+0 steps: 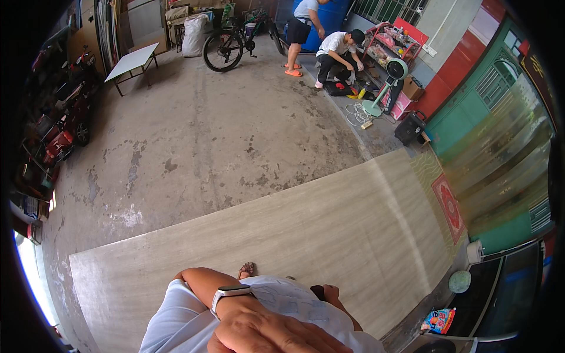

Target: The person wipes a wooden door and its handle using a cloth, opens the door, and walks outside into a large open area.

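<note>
My left hand (273, 326) is raised close to the camera at the bottom, its back toward me. A watch (234, 290) with a pale band is on that wrist. The fingers run out of the lower edge, so I cannot see whether they hold anything. Beyond my white shirt (287, 295), my right hand (331, 293) hangs low at my side with its fingers around a small dark object (317, 291), partly visible. A sandalled foot (247, 268) stands on the pale sheet flooring (247, 229) under me.
A person crouches (335, 48) by a red rack (384, 44), with another person (302, 26) standing behind. Nearby are a pedestal fan (396, 69), coiled cable (358, 114) and black speaker (409, 128). A bicycle (240, 42), low white table (132, 61) and red scooter (59, 143) stand farther off.
</note>
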`<action>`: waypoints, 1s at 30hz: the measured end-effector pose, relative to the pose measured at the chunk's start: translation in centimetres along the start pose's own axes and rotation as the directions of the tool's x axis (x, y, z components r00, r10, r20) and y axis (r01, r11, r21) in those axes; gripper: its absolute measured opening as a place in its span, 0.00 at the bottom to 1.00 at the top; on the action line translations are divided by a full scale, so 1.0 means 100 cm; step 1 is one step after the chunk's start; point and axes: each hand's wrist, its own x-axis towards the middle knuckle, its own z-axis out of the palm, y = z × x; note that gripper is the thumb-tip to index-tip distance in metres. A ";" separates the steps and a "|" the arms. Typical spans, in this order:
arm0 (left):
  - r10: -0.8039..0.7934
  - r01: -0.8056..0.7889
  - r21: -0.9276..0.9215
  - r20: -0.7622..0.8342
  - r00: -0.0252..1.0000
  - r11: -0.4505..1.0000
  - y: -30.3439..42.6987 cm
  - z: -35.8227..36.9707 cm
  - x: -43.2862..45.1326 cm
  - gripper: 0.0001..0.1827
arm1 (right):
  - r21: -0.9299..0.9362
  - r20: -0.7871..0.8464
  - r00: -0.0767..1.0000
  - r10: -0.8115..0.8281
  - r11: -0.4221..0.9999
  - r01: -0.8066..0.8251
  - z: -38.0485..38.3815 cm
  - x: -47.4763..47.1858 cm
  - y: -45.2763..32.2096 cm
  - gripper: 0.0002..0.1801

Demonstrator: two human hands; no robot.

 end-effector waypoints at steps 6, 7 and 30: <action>0.020 -0.020 0.008 -0.027 0.999 1.000 -0.002 -0.001 0.000 0.24 | -0.009 0.004 1.000 0.016 1.000 -0.016 -0.001 -0.002 -0.003 0.18; 0.021 -0.021 0.008 -0.027 0.999 1.000 0.001 -0.002 0.001 0.24 | -0.009 0.004 1.000 0.016 1.000 -0.016 -0.001 -0.001 -0.002 0.18; 0.244 -0.195 0.388 -0.080 0.967 0.901 0.000 0.002 -0.023 0.20 | 0.003 -0.019 0.998 0.065 0.998 -0.065 0.000 -0.011 -0.009 0.17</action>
